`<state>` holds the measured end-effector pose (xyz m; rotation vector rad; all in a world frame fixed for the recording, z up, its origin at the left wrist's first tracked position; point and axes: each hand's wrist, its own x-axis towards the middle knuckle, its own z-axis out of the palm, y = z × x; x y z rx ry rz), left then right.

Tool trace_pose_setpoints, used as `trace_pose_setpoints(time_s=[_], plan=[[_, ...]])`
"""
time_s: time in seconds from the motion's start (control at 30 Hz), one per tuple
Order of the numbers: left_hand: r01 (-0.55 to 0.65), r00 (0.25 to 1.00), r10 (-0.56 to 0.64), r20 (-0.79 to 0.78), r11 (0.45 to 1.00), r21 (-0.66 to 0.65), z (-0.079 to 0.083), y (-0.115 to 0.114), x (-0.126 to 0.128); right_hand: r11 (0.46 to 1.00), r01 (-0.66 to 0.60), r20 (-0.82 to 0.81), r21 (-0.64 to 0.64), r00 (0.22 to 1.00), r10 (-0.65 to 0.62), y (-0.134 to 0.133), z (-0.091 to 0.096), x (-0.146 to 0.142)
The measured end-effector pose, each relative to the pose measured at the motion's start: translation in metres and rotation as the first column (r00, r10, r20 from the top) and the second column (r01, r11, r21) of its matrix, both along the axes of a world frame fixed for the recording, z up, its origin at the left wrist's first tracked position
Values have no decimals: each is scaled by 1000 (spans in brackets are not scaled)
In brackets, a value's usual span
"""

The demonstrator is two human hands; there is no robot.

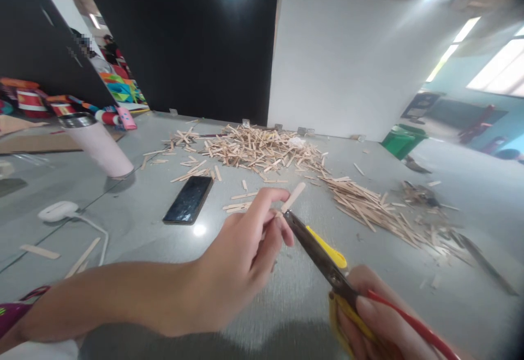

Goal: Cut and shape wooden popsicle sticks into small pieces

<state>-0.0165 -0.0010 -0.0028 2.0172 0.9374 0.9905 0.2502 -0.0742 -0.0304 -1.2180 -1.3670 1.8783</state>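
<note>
My left hand (241, 245) is closed, with a short flat wooden stick (294, 196) pinched in its fingers, one rounded end pointing up and away. In my right hand (379, 316) is a pair of scissors (317, 259) with dark metal blades and a yellow handle. The blade tips meet the lower end of the stick, close to my left fingertips. A red strip (409, 316) runs along the right hand; whether it belongs to the scissors I cannot tell. Behind the blades lies a yellow object (329, 249), partly hidden.
A heap of wooden sticks (262, 150) spreads before the upright panels, with a neater bundle (368, 202) to the right. A phone (189, 200), a pink tumbler (98, 144) and a white case with cable (59, 211) stand left. At far right lies a long blade-like strip (487, 264).
</note>
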Motion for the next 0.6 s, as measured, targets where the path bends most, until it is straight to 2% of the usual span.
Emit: trace_pose_setpoints(time_s=[0.1,0.43,0.53,0.6], plan=[[9,1000,-9,5,1000,-8,0,0,0,1000,-1,-17,-24,1000,1,1,-2,0],[0,1000,0,16,1000,-16,-1,-1,0,999,0,-8,43,1000,0,0,-2,-2],[-11,1000,11,22,1000,5,-1,-1,0,997,-39,11,60,999,38,1,-3,-1],[-8,1000,8,28,1000,19,-2,-1,0,998,-17,3,64,1000,17,0,-5,0]])
